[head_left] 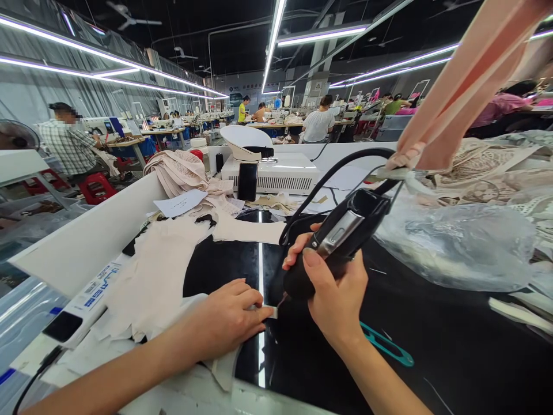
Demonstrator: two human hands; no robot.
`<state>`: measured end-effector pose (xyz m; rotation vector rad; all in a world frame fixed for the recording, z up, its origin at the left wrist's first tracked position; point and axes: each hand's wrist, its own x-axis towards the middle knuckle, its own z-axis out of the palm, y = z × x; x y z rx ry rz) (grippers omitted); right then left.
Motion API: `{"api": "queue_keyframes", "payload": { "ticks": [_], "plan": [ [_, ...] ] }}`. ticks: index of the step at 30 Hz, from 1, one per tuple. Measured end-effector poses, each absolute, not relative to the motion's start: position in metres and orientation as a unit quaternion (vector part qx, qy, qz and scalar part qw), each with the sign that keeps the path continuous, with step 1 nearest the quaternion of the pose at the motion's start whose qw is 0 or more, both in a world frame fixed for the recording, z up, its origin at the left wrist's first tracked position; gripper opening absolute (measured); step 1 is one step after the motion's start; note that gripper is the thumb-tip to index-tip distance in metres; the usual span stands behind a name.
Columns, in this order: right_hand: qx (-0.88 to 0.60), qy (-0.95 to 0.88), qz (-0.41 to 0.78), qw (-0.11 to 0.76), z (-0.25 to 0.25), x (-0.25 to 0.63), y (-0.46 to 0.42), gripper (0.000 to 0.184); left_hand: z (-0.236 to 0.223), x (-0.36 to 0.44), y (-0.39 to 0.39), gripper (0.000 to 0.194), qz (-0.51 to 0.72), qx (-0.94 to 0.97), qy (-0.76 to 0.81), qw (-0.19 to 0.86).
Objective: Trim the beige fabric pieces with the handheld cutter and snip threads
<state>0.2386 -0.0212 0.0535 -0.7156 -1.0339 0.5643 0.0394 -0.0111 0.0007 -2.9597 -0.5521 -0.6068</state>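
My right hand (pixel 337 294) is wrapped round a black corded power tool (pixel 341 230) with a silver plate on its side. The tool is tilted, its thin tip pointing down close to my left fingertips. My left hand (pixel 235 314) is closed, fingers together, pressing a small pale fabric strip (pixel 273 312) against the glossy black work surface (pixel 224 271). A peach fabric band (pixel 466 98) is tied near the tool's upper end and runs upward. Beside my left hand lie cream fabric pieces (pixel 151 271), partly under my wrist. A teal thread snipper (pixel 389 346) rests right of my right wrist.
A white machine (pixel 272 173) with a phone (pixel 247 181) leaning on it stands at the back. To the right lie a clear plastic bag (pixel 462 242) and piled fabric. A white panel (pixel 90 230) borders the left side. Other people sit at sewing tables beyond.
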Motion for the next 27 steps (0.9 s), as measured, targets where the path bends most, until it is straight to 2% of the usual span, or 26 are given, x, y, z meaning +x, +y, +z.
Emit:
{"api": "queue_keyframes", "payload": {
  "ticks": [7, 20, 27],
  "plan": [
    [-0.331, -0.467, 0.261, 0.777, 0.0526, 0.2398, -0.0209, 0.029, 0.0007, 0.0384, -0.0116, 0.019, -0.210, -0.961, -0.175, 0.044],
    [-0.334, -0.478, 0.252, 0.772, 0.0532, 0.2358, -0.0205, 0.021, -0.0015, 0.0377, -0.0098, 0.021, -0.204, -0.963, -0.175, 0.036],
    [-0.336, -0.464, 0.262, 0.777, 0.0537, 0.2384, -0.0248, 0.030, -0.0034, 0.0386, -0.0087, 0.022, -0.210, -0.961, -0.171, 0.047]
  ]
}}
